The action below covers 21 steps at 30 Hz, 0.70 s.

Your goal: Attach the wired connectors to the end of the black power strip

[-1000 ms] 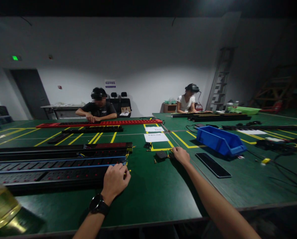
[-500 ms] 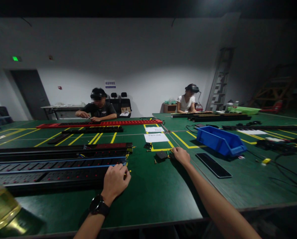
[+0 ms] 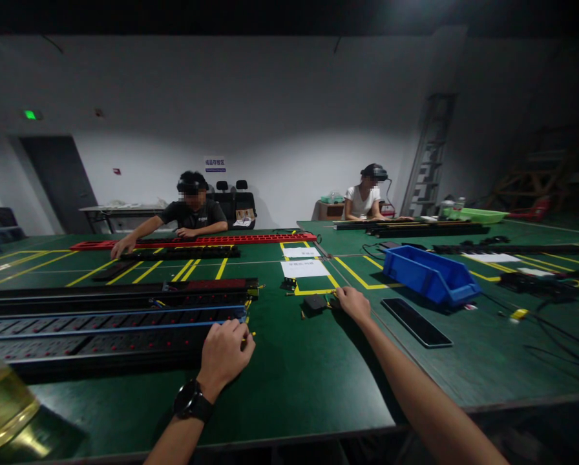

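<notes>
At the near end of a long black strip with red dots [image 3: 139, 342], my left hand [image 3: 227, 349] is closed, its fingers curled. A small yellow wire end [image 3: 253, 334] pokes out by the thumb and forefinger; the rest of it is hidden by the hand. Further right, my right hand [image 3: 353, 303] pinches a thin yellow-green wire [image 3: 329, 298] beside a small black box [image 3: 315, 303]. That box lies on the green table [image 3: 289, 381]. Whether the wires belong to the box or the strip cannot be made out.
A blue bin [image 3: 430, 274] and a dark phone-like slab [image 3: 415, 321] lie right of my right hand. Papers [image 3: 304, 268] lie ahead. A jar of yellow liquid [image 3: 3, 407] stands at the near left. Two people sit across, near a red rail [image 3: 251, 239].
Across the table, the left co-worker's arm has reached out toward the dark parts at the left end of the red rail. My own hands have hardly moved.
</notes>
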Motion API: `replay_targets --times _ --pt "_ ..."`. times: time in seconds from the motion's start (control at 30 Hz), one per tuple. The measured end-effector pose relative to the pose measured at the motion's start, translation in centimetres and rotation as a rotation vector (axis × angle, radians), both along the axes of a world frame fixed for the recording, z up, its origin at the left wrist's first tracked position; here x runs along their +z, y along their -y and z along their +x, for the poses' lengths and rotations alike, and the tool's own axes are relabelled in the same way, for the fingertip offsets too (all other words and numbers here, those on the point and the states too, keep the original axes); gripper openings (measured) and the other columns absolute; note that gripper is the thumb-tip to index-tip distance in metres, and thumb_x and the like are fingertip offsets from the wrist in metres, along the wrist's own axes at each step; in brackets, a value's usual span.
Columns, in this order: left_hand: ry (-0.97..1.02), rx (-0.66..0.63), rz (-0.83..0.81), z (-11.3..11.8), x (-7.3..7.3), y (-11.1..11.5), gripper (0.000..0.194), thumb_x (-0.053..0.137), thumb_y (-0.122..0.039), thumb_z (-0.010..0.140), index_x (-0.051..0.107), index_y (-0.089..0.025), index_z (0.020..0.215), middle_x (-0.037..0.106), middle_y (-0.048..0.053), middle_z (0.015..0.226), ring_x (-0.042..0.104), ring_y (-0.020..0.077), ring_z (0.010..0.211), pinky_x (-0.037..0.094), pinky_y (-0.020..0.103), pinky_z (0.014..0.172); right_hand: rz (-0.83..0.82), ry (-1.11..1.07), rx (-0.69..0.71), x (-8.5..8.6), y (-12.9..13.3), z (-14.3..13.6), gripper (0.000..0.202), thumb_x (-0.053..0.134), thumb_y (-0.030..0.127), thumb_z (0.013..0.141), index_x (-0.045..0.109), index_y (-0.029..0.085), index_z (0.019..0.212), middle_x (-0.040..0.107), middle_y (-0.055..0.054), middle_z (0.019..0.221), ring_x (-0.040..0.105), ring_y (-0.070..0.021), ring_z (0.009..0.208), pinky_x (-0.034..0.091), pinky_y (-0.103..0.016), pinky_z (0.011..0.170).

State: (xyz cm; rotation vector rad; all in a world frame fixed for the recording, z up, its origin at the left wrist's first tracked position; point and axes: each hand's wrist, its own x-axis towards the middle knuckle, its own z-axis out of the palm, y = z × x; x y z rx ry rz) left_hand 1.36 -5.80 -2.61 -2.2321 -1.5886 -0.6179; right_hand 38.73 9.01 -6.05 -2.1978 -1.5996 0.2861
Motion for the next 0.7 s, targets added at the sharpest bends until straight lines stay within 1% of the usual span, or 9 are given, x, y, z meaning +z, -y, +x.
replay_targets --times 0.3,0.5,0.7 --pt "-0.006 0.006 -0.011 0.03 0.01 0.0 0.022 0.052 -0.025 0.095 0.067 -0.021 0.08 0.071 0.006 0.086 0.063 0.0231 0.083 0.039 0.039 0.077 -0.002 -0.003 -0.012 0.38 0.29 -0.19 0.051 0.034 0.049 0.105 0.076 0.021 0.111 0.075 -0.014 0.118 0.069 -0.0286 0.109 0.049 -0.034 0.089" --pt "0.006 0.003 -0.018 -0.01 -0.08 -0.05 0.023 0.051 -0.025 0.096 0.067 -0.021 0.08 0.071 0.005 0.087 0.062 0.0234 0.084 0.039 0.04 0.078 -0.008 -0.001 -0.001 0.43 0.33 -0.17 0.052 0.033 0.048 0.105 0.076 0.019 0.111 0.075 -0.015 0.118 0.069 -0.0282 0.109 0.048 -0.033 0.088" --pt "-0.005 0.01 -0.023 0.04 -0.06 -0.04 0.022 0.052 -0.025 0.095 0.068 -0.021 0.08 0.071 0.005 0.087 0.063 0.0241 0.084 0.039 0.04 0.077 -0.02 0.014 -0.012 0.48 0.32 -0.26 0.052 0.033 0.047 0.105 0.077 0.019 0.113 0.074 -0.016 0.119 0.069 -0.028 0.109 0.048 -0.033 0.09"
